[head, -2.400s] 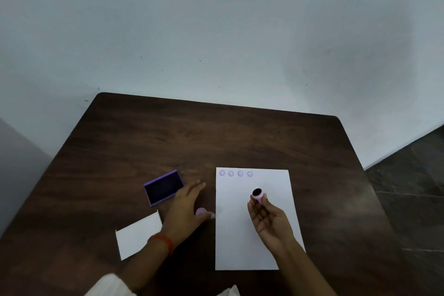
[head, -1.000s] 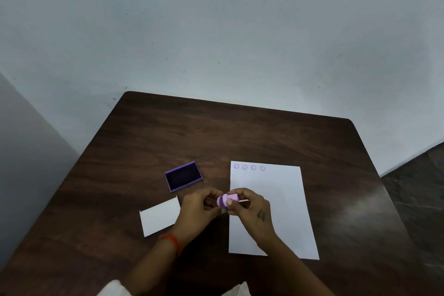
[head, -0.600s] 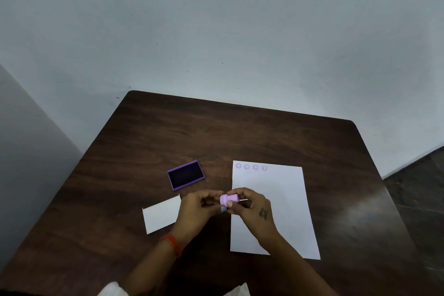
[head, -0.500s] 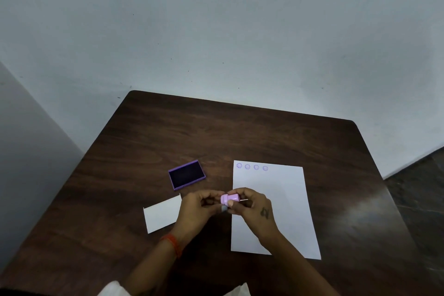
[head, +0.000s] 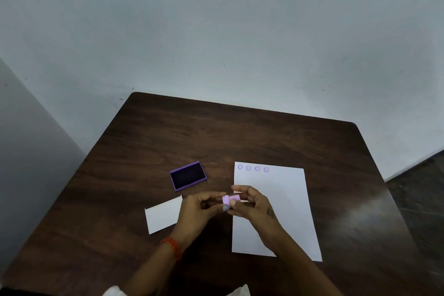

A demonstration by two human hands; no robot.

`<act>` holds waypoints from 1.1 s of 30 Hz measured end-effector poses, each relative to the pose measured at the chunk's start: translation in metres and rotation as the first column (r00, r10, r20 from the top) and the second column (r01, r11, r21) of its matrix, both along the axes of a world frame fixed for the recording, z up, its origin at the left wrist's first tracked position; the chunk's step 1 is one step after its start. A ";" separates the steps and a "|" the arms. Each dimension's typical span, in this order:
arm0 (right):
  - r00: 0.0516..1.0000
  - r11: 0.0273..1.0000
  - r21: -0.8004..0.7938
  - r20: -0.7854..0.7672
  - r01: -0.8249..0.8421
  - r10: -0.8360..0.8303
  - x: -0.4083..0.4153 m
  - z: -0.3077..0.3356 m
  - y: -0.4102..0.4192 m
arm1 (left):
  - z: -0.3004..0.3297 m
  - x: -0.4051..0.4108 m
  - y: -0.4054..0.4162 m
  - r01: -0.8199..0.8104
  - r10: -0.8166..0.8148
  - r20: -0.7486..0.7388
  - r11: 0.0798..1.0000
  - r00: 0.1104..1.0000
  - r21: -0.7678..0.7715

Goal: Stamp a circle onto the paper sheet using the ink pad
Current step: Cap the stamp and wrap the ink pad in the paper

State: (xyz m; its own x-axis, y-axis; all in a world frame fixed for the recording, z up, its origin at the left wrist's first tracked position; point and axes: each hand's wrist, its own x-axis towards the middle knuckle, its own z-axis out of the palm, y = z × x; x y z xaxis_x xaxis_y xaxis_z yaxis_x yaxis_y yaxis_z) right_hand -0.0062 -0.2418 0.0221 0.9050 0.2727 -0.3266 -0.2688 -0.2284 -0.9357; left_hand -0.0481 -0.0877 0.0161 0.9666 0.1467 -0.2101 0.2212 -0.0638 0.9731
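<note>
Above one sheet (head: 283, 199) bearing four circles (head: 253, 168), two hands (head: 199, 209) pinch one stamp (head: 231, 199).

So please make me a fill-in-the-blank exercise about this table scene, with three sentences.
1. The paper already shows ____ stamped circles along its top edge.
2. Both hands hold the small ____ stamp.
3. The open ink pad lies to the ____ of the paper.

Missing words: four; pink; left
</note>
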 end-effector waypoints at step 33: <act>0.978 0.918 -0.388 0.209 0.077 0.007 0.033 -0.050 0.054 | -0.020 0.006 0.020 -0.094 0.128 -0.090 0.946 0.988 0.310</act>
State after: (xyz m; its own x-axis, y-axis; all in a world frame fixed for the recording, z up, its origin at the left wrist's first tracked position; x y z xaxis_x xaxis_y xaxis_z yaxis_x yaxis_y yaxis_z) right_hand 0.0270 -0.1874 -0.0275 0.9695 0.1274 -0.2096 -0.0980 -0.5819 -0.8073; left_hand -0.0419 -0.0675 -0.0038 0.9148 0.3249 -0.2400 0.3457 -0.3220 0.8814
